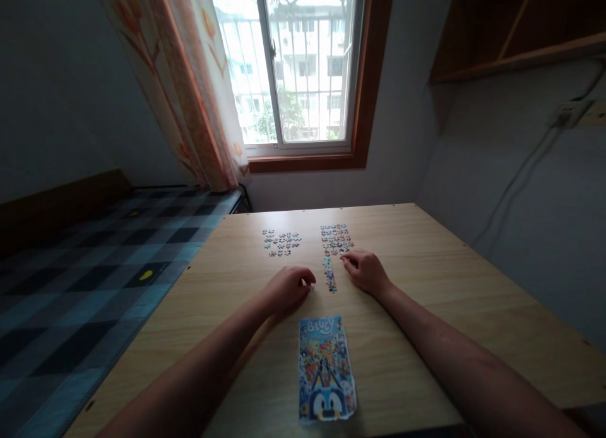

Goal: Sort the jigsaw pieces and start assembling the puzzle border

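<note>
Pale wood-grain table (426, 286) fills the foreground, set against a grey wall below a barred window (303, 65); a patterned curtain (189, 91) hangs at left, with a chequered bed cover (95, 267) beside the table; the room is dim and fine detail is poor. Left hand (288, 288) rests on the table with fingers curled in towards the thumb; a tiny pale speck shows at the fingertips, but whether it is a gripped piece cannot be told. Right hand (365, 272) lies just right of the joined puzzle section (334, 239), fingers bent, tips touching pieces at its lower right edge; whether any piece is pinched cannot be told. A narrow strip of joined pieces (330, 277) runs down from that section, between the two hands. Loose pieces (281, 243) lie in a separate group to the left, apart from both hands; individual shapes are too small to read. Printed reference picture (326, 370) lies near the table's front edge between the forearms, its corners crumpled; both forearms are cut off at the bottom of the view.
</note>
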A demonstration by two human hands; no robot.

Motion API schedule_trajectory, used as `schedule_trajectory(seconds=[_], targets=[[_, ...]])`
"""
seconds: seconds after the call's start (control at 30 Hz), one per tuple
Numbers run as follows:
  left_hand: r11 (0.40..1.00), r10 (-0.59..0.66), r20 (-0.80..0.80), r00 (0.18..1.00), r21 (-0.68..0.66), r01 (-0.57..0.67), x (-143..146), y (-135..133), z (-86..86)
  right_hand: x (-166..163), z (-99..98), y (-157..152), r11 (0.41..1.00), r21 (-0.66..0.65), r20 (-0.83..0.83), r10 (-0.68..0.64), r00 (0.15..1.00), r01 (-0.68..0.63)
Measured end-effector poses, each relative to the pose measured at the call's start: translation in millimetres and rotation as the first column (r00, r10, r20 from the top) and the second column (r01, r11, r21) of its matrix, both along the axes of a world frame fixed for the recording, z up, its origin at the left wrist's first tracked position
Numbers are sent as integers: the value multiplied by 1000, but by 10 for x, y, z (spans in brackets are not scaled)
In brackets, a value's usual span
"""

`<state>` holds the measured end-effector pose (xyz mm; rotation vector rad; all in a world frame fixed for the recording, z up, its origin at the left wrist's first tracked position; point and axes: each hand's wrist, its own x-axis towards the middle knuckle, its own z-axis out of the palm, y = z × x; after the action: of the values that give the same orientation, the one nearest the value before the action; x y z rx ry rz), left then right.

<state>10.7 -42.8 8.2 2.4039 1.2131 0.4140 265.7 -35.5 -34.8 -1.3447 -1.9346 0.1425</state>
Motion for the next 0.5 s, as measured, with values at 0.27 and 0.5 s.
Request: schedule_trajectory(seconds=[0.27, 0.5], targets=[[990, 45, -7, 999, 137, -43, 2, -158, -52, 97, 89, -126, 993, -28, -60, 116, 991, -118], [982, -26, -98, 995, 182, 44, -61, -181, -96, 77, 209, -225, 936, -15, -15, 351, 936, -352]])
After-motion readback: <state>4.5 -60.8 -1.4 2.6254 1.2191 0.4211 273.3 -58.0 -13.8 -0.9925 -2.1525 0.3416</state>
